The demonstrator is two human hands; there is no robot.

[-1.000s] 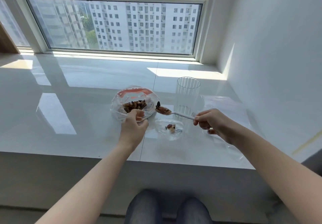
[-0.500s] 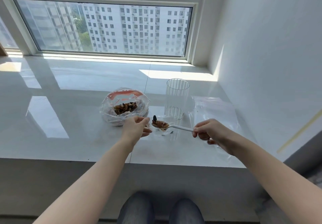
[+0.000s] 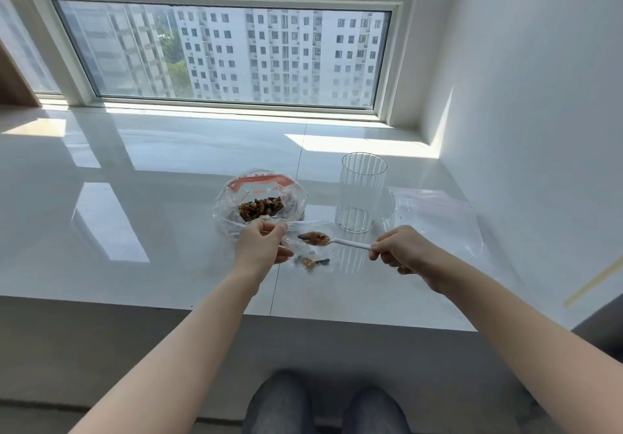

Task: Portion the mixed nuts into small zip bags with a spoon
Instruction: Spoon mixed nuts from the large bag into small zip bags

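Hands (image 3: pixel 261 248) (image 3: pixel 401 248) level spoon (image 3: pixel 337 242), bowl pointing left.

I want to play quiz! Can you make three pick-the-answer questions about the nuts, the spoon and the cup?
1. Where is the spoon?
A. In the right hand
B. In the glass cup
C. On the floor

2. What colour is the spoon?
A. Red
B. White
C. Green

3. What is the cup like?
A. Tipped over
B. Full of nuts
C. Upright and empty

Answers:
1 A: fingers pinch its handle.
2 B: the handle is plainly white.
3 C: it stands clear on the counter, nothing inside.
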